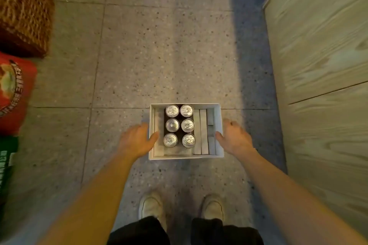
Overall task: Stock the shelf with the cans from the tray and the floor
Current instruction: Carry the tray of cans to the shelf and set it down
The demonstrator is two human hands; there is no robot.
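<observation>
A white tray [218, 117] sits on the speckled floor straight below me. Several silver-topped cans [172, 125] stand upright in it in two rows, left of its middle. Grey flat blocks [203, 133] fill its right part. My left hand [137, 141] is at the tray's left wall, thumb over the rim, fingers spread down its outside. My right hand [235, 138] mirrors it at the right wall, thumb at the rim. Whether either hand grips the tray is unclear.
A pale wooden cabinet side [322, 65] stands along the right. A woven basket [23, 10] and a red package [14, 89] with a green one below it sit at the left. My two shoes [152, 205] stand just behind the tray.
</observation>
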